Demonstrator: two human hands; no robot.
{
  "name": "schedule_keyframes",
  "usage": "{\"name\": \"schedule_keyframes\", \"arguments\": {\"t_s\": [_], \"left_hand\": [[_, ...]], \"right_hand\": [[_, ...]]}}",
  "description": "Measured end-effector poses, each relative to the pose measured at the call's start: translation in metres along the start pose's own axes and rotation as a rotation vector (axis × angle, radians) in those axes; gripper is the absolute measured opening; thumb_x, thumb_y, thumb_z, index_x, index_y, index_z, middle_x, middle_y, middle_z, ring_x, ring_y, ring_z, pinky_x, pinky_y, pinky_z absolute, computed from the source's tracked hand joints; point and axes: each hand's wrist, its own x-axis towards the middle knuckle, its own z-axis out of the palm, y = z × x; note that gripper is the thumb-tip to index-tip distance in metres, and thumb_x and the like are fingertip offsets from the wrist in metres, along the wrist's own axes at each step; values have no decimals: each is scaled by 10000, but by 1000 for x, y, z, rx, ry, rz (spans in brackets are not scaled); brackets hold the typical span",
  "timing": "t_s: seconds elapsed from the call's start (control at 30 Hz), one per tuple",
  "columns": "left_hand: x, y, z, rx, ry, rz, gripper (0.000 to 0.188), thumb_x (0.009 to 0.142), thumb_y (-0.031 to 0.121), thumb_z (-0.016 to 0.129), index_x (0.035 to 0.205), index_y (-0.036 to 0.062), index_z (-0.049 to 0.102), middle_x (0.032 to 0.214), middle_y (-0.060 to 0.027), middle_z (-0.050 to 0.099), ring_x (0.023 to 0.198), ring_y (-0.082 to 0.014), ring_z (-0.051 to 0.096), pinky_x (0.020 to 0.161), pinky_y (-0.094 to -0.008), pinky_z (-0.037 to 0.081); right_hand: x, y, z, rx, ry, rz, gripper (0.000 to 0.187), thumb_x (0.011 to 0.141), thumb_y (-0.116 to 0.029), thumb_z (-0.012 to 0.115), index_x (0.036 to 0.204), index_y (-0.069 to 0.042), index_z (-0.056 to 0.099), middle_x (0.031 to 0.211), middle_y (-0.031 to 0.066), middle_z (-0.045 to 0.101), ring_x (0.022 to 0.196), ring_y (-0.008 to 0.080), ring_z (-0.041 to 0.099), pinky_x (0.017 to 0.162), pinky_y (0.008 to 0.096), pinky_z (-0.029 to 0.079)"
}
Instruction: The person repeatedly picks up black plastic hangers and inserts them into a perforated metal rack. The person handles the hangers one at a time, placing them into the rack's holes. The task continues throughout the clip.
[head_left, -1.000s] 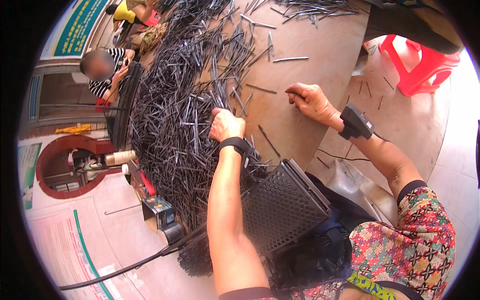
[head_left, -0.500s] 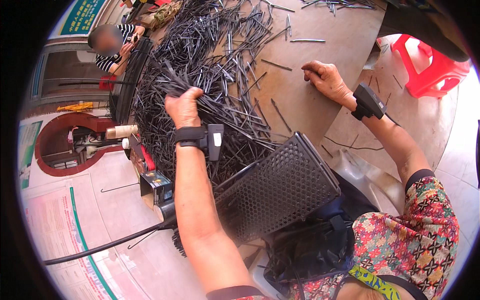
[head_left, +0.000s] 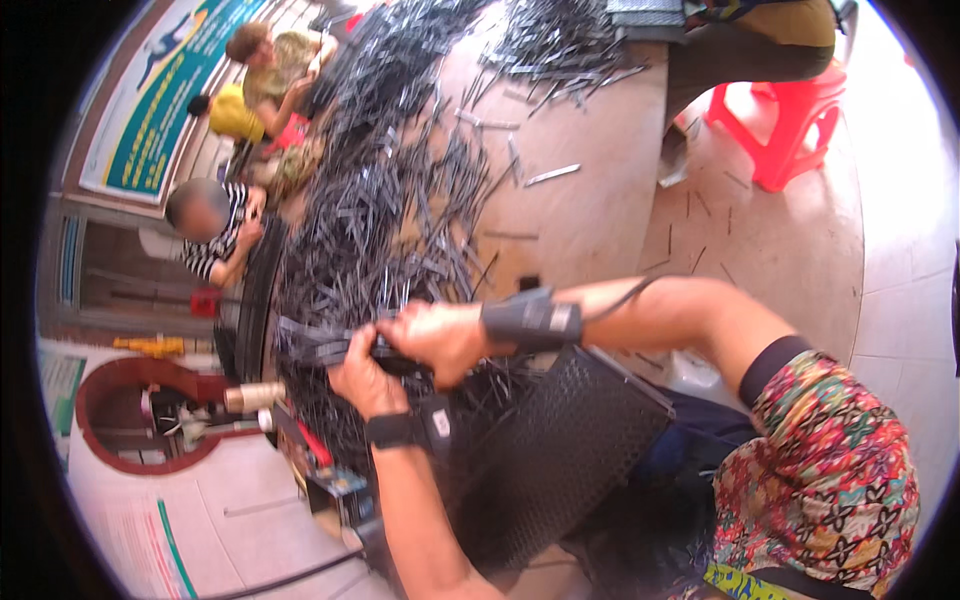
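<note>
My left hand [head_left: 368, 382] is closed round a bundle of thin dark plastic strips [head_left: 308, 344], whose ends stick out to the left. Beside it and touching, my right hand [head_left: 442, 340] is closed on the same bundle, its fingers a little blurred. Both hands are over a large heap of loose black strips [head_left: 375, 195] on the table. Between my forearms, nearer my body, a black perforated plastic panel [head_left: 570, 450] slants up from the heap. A dark band with a small box is strapped to each wrist.
A bare tabletop [head_left: 580, 225] stretches to the right of the heap. A red plastic stool [head_left: 775, 135] stands on the floor at far right, near a person's dark-clothed leg [head_left: 740, 62]. Other people, one in a striped shirt [head_left: 232, 235], are at the far left side. A small box [head_left: 338, 498] stands left.
My right hand has come from the bare tabletop on the right to the bundle and closed on it beside my left hand. The view has shifted, showing more people.
</note>
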Motion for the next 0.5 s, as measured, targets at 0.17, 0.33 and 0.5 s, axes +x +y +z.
{"name": "schedule_keyframes", "arguments": {"t_s": [0.17, 0.33, 0.5], "left_hand": [[12, -3, -21, -269, -36, -492, 27, 728, 64, 619, 729, 49, 596, 778, -62, 615, 729, -189, 588, 732, -314, 483], [3, -1, -16, -308, -197, -458, 108, 773, 65, 608, 865, 10, 623, 847, -77, 631, 791, -178, 593, 772, -311, 475], [-8, 5, 0, -180, -99, -389, 94, 801, 65, 589, 861, -2, 613, 873, -102, 642, 834, -209, 608, 831, -366, 486]], "right_hand": [[11, 14, 34, -33, 200, 23, 815, 527, -101, 661, 1243, 125, 341, 1007, 313, 520, 998, 430, 523, 796, 462, 475], [10, 34, 47, 109, 208, -144, 499, 578, -72, 639, 984, 118, 419, 807, 240, 573, 760, 409, 587, 639, 442, 487], [4, 39, 48, 118, 273, -312, 402, 631, -34, 583, 941, 133, 388, 737, 236, 558, 726, 415, 579, 594, 454, 475]]}}
